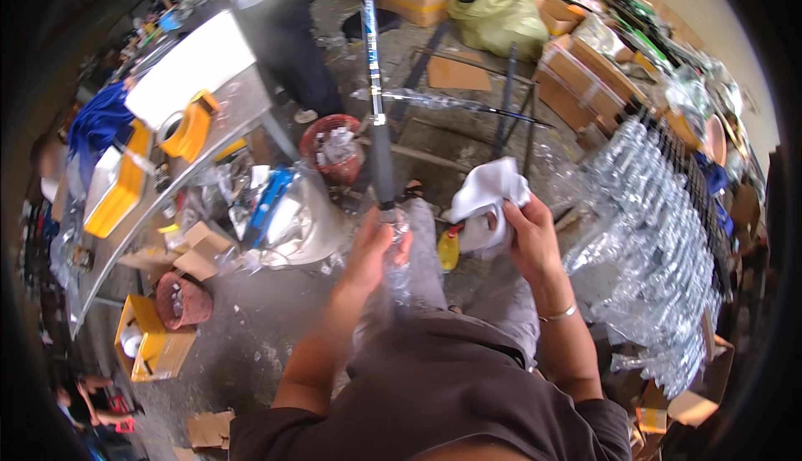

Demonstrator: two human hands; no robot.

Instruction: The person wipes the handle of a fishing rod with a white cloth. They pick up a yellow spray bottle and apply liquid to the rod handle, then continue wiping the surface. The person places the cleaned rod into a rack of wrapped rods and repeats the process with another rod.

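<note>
floor (259,319) shows below my left hand (376,248), gripping a rod (381,147), print (373,51) unreadable from here; right hand (533,235) pinches cloth (493,193).

The rod (374,85) at upper centre was black, banded with blue and white. The cloth (489,187) right of centre was plain white, the bottle (449,252) yellow with a red top. The bench (242,97) at upper left was grey, the lower-left basket (192,306) dull red, the upper-right sack (505,25) yellowish green.

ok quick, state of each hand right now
Left hand: closed, holding the rod near its lower end.
Right hand: closed, pinching a white cloth.
</note>
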